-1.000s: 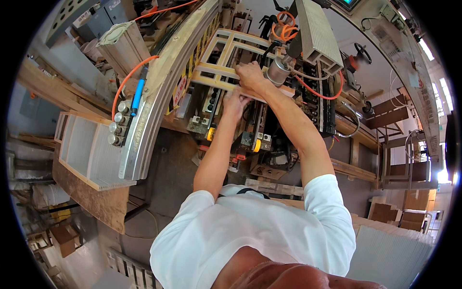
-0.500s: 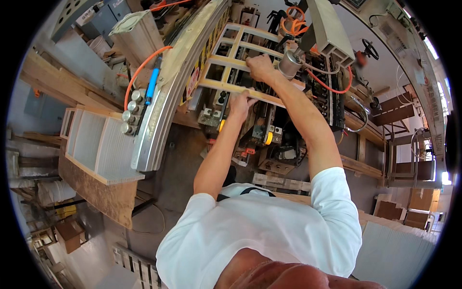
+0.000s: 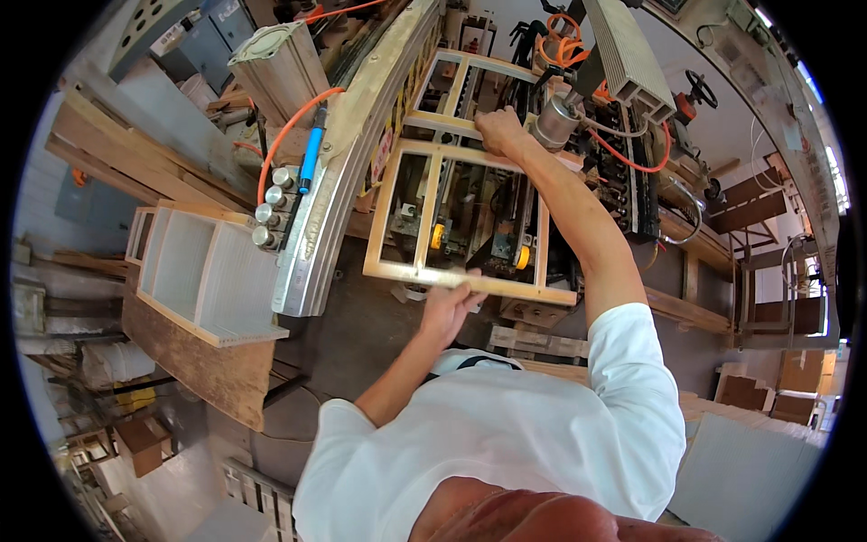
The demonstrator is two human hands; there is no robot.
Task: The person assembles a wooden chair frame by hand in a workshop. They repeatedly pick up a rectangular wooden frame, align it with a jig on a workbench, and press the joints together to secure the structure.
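Note:
A light wooden frame (image 3: 397,270) with an inner crossbar lies over the machine bed, its near rail out toward my body. My left hand (image 3: 447,312) grips that near rail from below, fingers under it and thumb along its front. Beyond it, a second wooden frame (image 3: 442,121) rests deeper in the machine. My right hand (image 3: 499,131) is closed on the second frame's near rail, close to a metal cylinder (image 3: 556,121). My right forearm passes over the nearer frame's right side and hides part of it.
A long metal beam (image 3: 348,172) with a blue tube (image 3: 312,161) and orange hose runs along the left. Left of it, slatted white panels (image 3: 239,275) stand on a brown board (image 3: 194,361). Yellow round parts (image 3: 523,257) sit beneath the frame. A grey beam (image 3: 623,59) overhangs at right.
The nearer frame has slid toward my body with my left hand on its rail, parting from the farther frame. My right hand remains near the cylinder, on the farther frame's rail.

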